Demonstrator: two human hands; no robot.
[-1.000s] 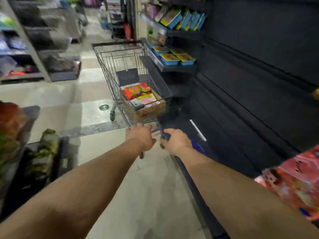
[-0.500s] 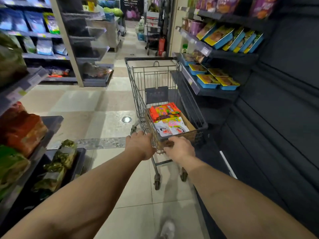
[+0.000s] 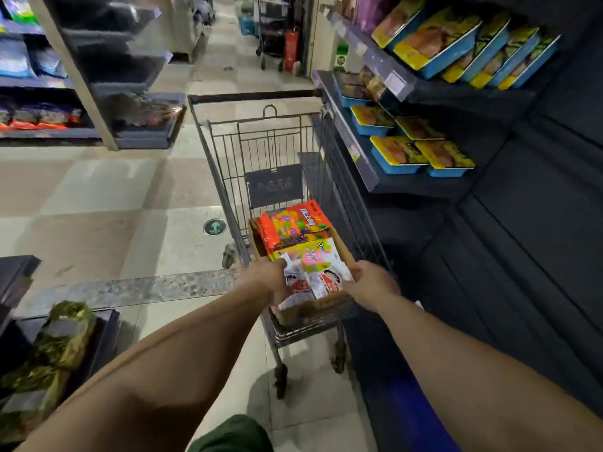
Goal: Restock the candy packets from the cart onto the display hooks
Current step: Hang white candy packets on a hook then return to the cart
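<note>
Brown cardboard box [image 3: 313, 309] of candy packets gripped in grey wire cart [image 3: 228, 177].
Left hand [image 3: 266, 278] and right hand [image 3: 372, 287] are curled round its near corners; packet [image 3: 293, 225] lettering is unreadable.

- The left hand [image 3: 267, 280] reaches into the cardboard box [image 3: 313, 309]; its fingers are hidden behind its back, so its hold cannot be told.
- The right hand [image 3: 372, 285] covers the box's right edge, fingertips out of sight.
- The print on the candy packets [image 3: 293, 223] is too small to read.
- The gold-wrapped goods [image 3: 55, 347] near left are blurred and run off the edge.
- The far aisle is a smear.
</note>
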